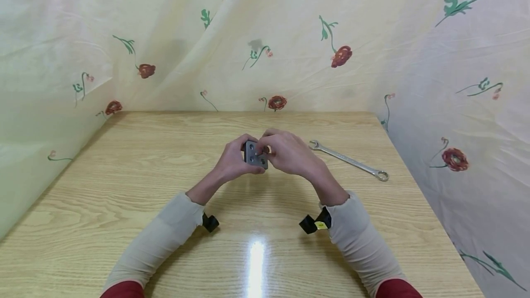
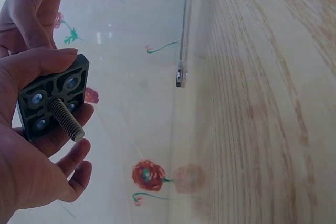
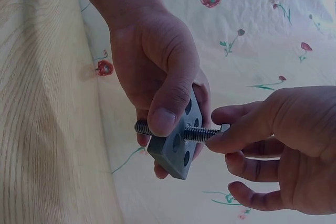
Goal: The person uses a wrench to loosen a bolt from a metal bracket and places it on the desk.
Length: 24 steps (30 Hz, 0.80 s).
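Note:
My left hand [image 1: 231,162] grips a square grey plate [image 3: 169,157] by its edges, above the table. Round holes sit near the plate's corners, and its back, seen in the left wrist view, is ribbed. A threaded bolt [image 3: 198,134] passes through the middle, its shank [image 2: 67,120] sticking out at the back. On the front side, my right hand [image 1: 290,153] pinches the bolt's head end between thumb and forefinger. Those fingers mostly cover the head. The other right fingers are loosely bent beside it, apart from the plate.
A combination wrench [image 1: 348,159] lies on the wooden table [image 1: 145,164], right of my hands. Its open end points toward them. Flowered cloth [image 1: 174,59] hangs behind the table and along both sides. Black wrist-camera mounts [image 1: 308,224] stick out inward from the sleeves.

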Available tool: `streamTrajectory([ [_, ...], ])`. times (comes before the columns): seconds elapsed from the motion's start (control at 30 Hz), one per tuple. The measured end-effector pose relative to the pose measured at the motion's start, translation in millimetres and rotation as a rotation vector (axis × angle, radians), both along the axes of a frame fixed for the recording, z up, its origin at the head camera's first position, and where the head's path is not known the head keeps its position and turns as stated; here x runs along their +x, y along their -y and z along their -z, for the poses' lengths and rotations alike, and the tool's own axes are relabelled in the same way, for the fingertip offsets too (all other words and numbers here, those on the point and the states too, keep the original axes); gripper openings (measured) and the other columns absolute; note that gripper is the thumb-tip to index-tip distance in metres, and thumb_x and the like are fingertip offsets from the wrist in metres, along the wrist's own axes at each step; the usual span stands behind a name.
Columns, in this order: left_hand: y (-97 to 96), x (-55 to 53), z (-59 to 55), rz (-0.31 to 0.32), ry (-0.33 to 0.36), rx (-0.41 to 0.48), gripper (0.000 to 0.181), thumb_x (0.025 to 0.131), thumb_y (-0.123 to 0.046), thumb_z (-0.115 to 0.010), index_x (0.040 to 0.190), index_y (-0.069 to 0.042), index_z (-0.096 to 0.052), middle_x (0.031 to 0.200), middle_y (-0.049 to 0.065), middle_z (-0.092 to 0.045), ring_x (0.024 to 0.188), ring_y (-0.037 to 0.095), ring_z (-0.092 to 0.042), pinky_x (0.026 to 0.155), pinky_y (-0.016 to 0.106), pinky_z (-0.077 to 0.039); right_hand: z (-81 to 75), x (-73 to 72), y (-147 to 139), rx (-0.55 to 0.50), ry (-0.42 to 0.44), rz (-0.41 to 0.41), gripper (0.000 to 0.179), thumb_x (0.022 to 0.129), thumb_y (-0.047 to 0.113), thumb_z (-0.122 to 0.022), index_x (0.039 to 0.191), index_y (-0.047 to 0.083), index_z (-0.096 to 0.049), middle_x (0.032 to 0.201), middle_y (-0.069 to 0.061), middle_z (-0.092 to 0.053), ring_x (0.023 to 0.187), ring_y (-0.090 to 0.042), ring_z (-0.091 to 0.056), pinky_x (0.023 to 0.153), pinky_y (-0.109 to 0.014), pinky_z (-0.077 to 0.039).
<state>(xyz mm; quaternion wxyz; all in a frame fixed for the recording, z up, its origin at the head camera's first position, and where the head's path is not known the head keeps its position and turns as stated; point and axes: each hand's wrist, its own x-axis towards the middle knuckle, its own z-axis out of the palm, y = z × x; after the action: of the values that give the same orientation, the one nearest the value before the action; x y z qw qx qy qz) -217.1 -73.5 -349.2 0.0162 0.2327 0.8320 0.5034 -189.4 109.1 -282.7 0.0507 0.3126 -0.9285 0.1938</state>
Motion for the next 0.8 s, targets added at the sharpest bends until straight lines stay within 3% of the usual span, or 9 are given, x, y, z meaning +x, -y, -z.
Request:
streamTrajectory([
  [0.1,-0.4,0.7,-0.2,-0.003,-0.003,-0.006,0.060,0.065,-0.015,-0.087,0.117,-0.009,-0.057,0.108,0.012,-0.064,0.095,0.024,-0.058,0.080,0.031,-0.048,-0.4,0.4,-1.2,0.004,0.012,-0.004,0.028,0.084,0.005,-0.070,0.109,0.016,-0.070,0.110,-0.003,-0.064,0.084,-0.019,-0.063,0.074,-0.033,-0.052],
  [0.23,-0.8,1.2,0.3,-0.002,0.005,-0.003,0.060,0.065,-0.015,-0.086,0.118,-0.009,-0.057,0.110,0.012,-0.064,0.096,0.024,-0.059,0.079,0.031,-0.049,-1.1,0.2,-2.5,0.016,0.052,0.043,0.043,0.086,0.022,-0.073,0.126,0.018,-0.059,0.115,-0.006,-0.062,0.084,-0.019,-0.063,0.071,-0.033,-0.050],
  [0.33,-0.9,1.3,0.5,-0.003,0.019,0.004,0.061,0.065,-0.014,-0.086,0.119,-0.009,-0.057,0.112,0.013,-0.063,0.097,0.025,-0.059,0.077,0.030,-0.051,-1.3,-0.7,-2.3,0.021,0.087,0.101,0.040,0.087,0.035,-0.070,0.122,0.018,-0.059,0.105,-0.004,-0.066,0.080,-0.018,-0.060,0.065,-0.030,-0.046],
  [0.47,-0.7,1.4,0.5,-0.002,0.018,-0.001,0.062,0.065,-0.016,-0.086,0.119,-0.009,-0.056,0.111,0.013,-0.063,0.096,0.025,-0.058,0.075,0.029,-0.051,-1.1,-2.1,-1.9,0.012,0.123,0.133,0.026,0.091,0.037,-0.064,0.109,0.017,-0.066,0.088,-0.001,-0.069,0.070,-0.015,-0.058,0.057,-0.026,-0.042],
  [0.8,-0.9,-0.4,1.7,-0.004,0.019,-0.004,0.063,0.065,-0.016,-0.086,0.120,-0.010,-0.057,0.111,0.012,-0.064,0.096,0.024,-0.058,0.078,0.029,-0.048,-1.3,-1.3,-2.6,0.001,0.043,0.052,0.016,0.089,0.021,-0.068,0.104,0.017,-0.071,0.087,0.000,-0.069,0.069,-0.013,-0.057,0.057,-0.024,-0.041],
])
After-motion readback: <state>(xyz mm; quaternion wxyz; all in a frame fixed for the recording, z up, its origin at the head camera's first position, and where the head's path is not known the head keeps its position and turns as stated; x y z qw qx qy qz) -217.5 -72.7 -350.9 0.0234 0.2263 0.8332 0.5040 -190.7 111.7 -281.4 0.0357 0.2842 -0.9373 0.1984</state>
